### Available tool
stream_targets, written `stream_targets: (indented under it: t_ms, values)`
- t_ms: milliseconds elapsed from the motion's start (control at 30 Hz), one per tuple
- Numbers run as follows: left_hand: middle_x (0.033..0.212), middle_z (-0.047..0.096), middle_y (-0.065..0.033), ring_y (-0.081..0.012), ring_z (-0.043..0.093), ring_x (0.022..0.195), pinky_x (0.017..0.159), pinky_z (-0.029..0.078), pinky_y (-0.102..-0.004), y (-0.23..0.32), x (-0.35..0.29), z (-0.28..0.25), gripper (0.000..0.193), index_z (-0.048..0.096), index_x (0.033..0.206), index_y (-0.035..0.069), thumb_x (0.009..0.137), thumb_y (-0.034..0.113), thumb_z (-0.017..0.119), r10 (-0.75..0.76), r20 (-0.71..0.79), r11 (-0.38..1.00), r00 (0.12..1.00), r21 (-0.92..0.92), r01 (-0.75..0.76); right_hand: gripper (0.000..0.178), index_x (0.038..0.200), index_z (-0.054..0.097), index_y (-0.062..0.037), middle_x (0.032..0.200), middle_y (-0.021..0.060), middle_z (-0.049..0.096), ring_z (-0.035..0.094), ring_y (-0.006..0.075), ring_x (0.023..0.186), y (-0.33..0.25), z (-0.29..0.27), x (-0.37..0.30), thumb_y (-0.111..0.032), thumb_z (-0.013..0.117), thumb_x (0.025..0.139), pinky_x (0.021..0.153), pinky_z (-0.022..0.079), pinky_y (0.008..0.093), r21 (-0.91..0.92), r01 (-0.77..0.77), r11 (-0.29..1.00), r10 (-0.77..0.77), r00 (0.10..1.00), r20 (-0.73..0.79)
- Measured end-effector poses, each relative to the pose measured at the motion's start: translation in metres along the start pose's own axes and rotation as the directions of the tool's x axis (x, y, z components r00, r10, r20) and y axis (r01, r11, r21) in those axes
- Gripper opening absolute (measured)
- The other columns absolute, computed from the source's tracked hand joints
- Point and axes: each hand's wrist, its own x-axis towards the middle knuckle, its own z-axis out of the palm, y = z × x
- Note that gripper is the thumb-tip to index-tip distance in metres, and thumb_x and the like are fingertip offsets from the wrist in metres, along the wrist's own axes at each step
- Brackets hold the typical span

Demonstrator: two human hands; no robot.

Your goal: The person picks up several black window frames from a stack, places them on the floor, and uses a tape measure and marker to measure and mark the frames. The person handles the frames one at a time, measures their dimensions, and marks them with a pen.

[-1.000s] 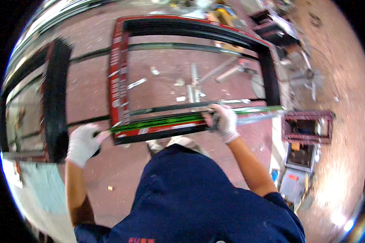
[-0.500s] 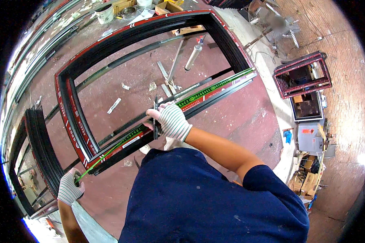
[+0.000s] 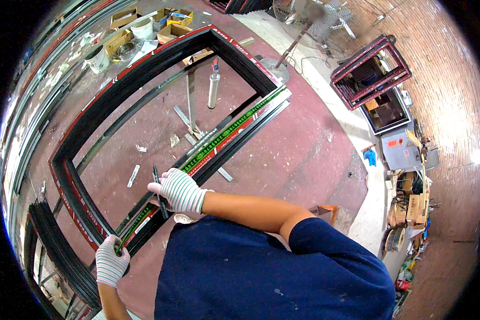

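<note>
A stack of black frames with red film (image 3: pixel 144 61) stands in front of me. Along its near side lies the green blade of a tape measure (image 3: pixel 218 140), stretched from the far right corner toward the near left corner. My left hand (image 3: pixel 112 262), in a striped glove, is closed on the tape measure at that near left corner; the palm hides most of what it grips. Midway along the same side, my right hand (image 3: pixel 181 191), also gloved, rests over the blade. It pinches a slim black pen (image 3: pixel 155 175) that points up and away from me.
A sealant gun (image 3: pixel 213 85) stands inside the frame opening, near loose metal strips (image 3: pixel 191 101). More black profiles (image 3: pixel 58 250) are stacked at left. Buckets (image 3: pixel 97 58) and boxes lie far left. A fan (image 3: pixel 309 21) and smaller red-black frames (image 3: pixel 370 72) stand at right.
My left hand has come in from beyond the frame to its near left corner, and the slanting free length of tape has shortened. My right hand still holds the pen. The whole view has shifted.
</note>
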Motion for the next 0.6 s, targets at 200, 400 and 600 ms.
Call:
stream_targets:
  t_ms: [200,400,600]
  values:
    - [0.076,0.06,-0.0197,-0.0374,0.061,0.071,0.068,0.05,-0.0415,0.003,0.003,0.01,0.023,0.061,0.079,-0.001,0.084,0.019,0.073,-0.083,-0.009,0.996,0.996,0.017,0.083,0.021,0.101,0.062,-0.0124,0.08,0.0133,0.064,0.065,0.0338,0.083,0.007,0.011,0.0,-0.032,0.059,0.091,0.074,0.048,0.0445,-0.026,0.015,1.0,-0.014,0.999,0.045]
    - [0.084,0.063,-0.0215,-0.041,0.063,0.082,0.074,0.049,-0.0465,-0.006,-0.002,0.016,0.031,0.066,0.084,0.001,0.095,0.03,0.061,-0.075,-0.075,0.987,0.994,0.137,0.085,0.012,0.086,0.059,-0.0167,0.064,0.0097,0.061,0.064,0.0344,0.066,0.037,-0.022,-0.004,-0.018,0.066,0.076,0.062,0.048,0.0463,0.206,0.142,0.968,-0.126,0.988,-0.088]
    - [0.089,0.067,-0.0219,-0.0406,0.065,0.089,0.079,0.051,-0.0472,0.007,0.005,0.017,0.04,0.07,0.093,0.003,0.098,0.04,0.054,-0.269,-0.034,0.932,0.963,0.242,0.269,0.027,0.12,0.061,-0.005,0.095,0.011,0.067,0.067,0.0234,0.087,0.114,-0.028,-0.051,-0.018,0.054,0.098,0.08,0.052,0.0406,0.49,0.072,0.869,0.267,0.764,-0.587]
